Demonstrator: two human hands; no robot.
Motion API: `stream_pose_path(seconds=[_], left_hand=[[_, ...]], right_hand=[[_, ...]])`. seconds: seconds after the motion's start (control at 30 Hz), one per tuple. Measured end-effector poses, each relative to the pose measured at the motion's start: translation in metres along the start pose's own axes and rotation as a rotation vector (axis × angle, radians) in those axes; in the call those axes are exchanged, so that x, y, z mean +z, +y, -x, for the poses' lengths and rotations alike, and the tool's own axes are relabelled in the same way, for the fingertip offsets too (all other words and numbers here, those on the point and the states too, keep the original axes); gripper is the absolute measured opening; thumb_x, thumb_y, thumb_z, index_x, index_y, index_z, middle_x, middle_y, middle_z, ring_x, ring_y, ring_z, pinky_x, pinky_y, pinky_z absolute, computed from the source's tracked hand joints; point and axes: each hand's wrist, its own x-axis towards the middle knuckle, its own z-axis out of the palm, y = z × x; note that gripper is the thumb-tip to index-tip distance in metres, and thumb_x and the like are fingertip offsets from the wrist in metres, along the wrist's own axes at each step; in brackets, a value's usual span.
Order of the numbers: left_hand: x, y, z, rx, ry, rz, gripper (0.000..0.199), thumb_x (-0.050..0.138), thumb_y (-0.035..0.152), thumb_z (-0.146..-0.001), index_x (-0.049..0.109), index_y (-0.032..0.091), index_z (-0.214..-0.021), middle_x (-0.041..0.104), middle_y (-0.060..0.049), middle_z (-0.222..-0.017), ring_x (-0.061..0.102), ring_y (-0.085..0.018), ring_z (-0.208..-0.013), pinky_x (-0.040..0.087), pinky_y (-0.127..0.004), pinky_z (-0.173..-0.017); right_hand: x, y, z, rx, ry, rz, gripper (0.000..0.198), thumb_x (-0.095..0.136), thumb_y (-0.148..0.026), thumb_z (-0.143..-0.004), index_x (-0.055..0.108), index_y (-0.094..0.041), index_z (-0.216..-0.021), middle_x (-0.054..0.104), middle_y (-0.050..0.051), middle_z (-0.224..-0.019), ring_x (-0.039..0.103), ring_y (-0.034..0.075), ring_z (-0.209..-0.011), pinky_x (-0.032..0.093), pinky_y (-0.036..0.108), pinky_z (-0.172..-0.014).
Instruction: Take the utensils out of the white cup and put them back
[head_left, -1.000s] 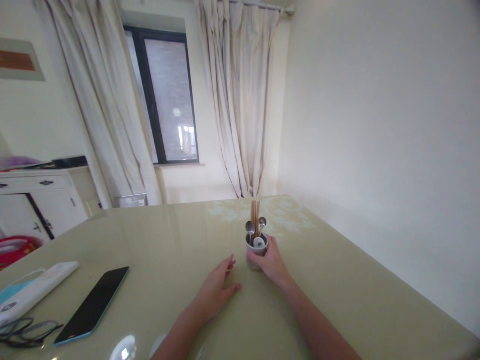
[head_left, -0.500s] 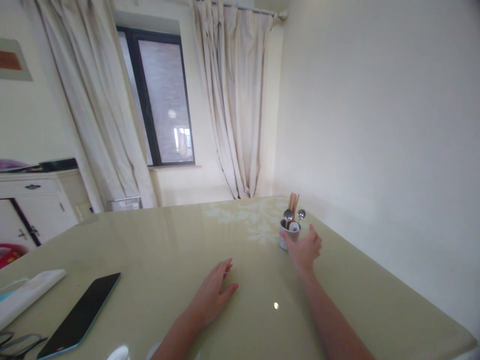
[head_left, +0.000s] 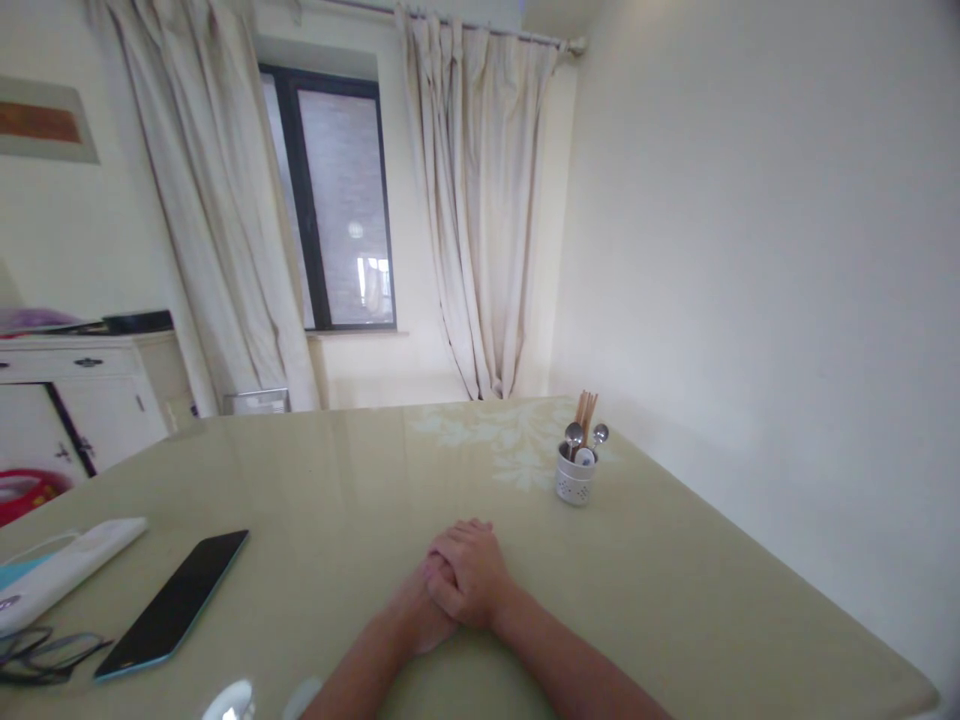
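Near the front middle of the table [head_left: 337, 500], my right hand [head_left: 476, 570] lies over my left hand [head_left: 416, 610], its fingers wrapped round it. The fingers of my left hand are mostly hidden under the right one. Apart from both hands, toward the back right, a white utensil holder [head_left: 574, 485] with small holes stands upright. In it are several wooden chopsticks [head_left: 586, 410], two metal spoons [head_left: 574, 435] and a small white piece whose kind I cannot make out.
At the left lie a dark tablet or phone [head_left: 180, 600], folded eyeglasses [head_left: 49, 655] and a long white object [head_left: 75, 570] with a cable. A wall [head_left: 750, 300] runs along the table's right side. Behind stand a white cabinet [head_left: 112, 400] and curtains [head_left: 480, 220].
My right hand has left the utensil holder and come back left and nearer, onto my left hand. The holder stays at about the same place. The view has shifted slightly.
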Motion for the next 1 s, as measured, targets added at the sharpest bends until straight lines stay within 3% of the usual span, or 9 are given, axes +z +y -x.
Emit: stream_pose_path(seconds=[0.13, 0.3, 0.77, 1.0], left_hand=[[-0.009, 0.004, -0.004, -0.029, -0.018, 0.160, 0.058, 0.051, 0.026, -0.101, 0.047, 0.025, -0.158, 0.057, -0.011, -0.159, 0.047, -0.024, -0.150, 0.035, -0.048, -0.130], [-0.012, 0.001, -0.005, -0.034, -0.039, 0.212, 0.047, 0.056, 0.025, -0.096, 0.066, 0.025, -0.142, 0.069, -0.010, -0.145, 0.057, -0.024, -0.141, 0.040, -0.045, -0.126], [-0.023, 0.015, -0.012, -0.063, 0.058, 0.140, 0.034, 0.059, 0.033, -0.090, 0.077, 0.025, -0.117, 0.079, -0.010, -0.123, 0.065, -0.025, -0.127, 0.049, -0.047, -0.117], [-0.014, 0.006, -0.008, -0.077, 0.102, 0.127, 0.039, 0.055, 0.029, -0.091, 0.074, 0.021, -0.124, 0.076, -0.012, -0.130, 0.066, -0.026, -0.126, 0.051, -0.046, -0.115]], right_hand=[[-0.002, 0.000, -0.001, 0.031, -0.004, 0.071, 0.020, 0.060, -0.037, -0.087, 0.072, -0.020, -0.087, 0.078, 0.007, -0.084, 0.067, 0.024, -0.079, 0.042, 0.036, -0.080], [-0.001, -0.003, -0.002, 0.050, 0.017, 0.084, 0.022, 0.060, -0.038, -0.087, 0.070, -0.019, -0.083, 0.076, 0.008, -0.079, 0.065, 0.023, -0.072, 0.040, 0.035, -0.077], [-0.004, -0.010, -0.003, 0.103, 0.100, 0.092, 0.015, 0.058, -0.030, -0.089, 0.068, -0.018, -0.086, 0.076, 0.008, -0.084, 0.064, 0.022, -0.077, 0.039, 0.034, -0.078], [-0.002, -0.006, -0.006, 0.060, 0.087, 0.074, 0.016, 0.058, -0.030, -0.086, 0.068, -0.018, -0.084, 0.075, 0.008, -0.080, 0.063, 0.022, -0.073, 0.039, 0.035, -0.078]])
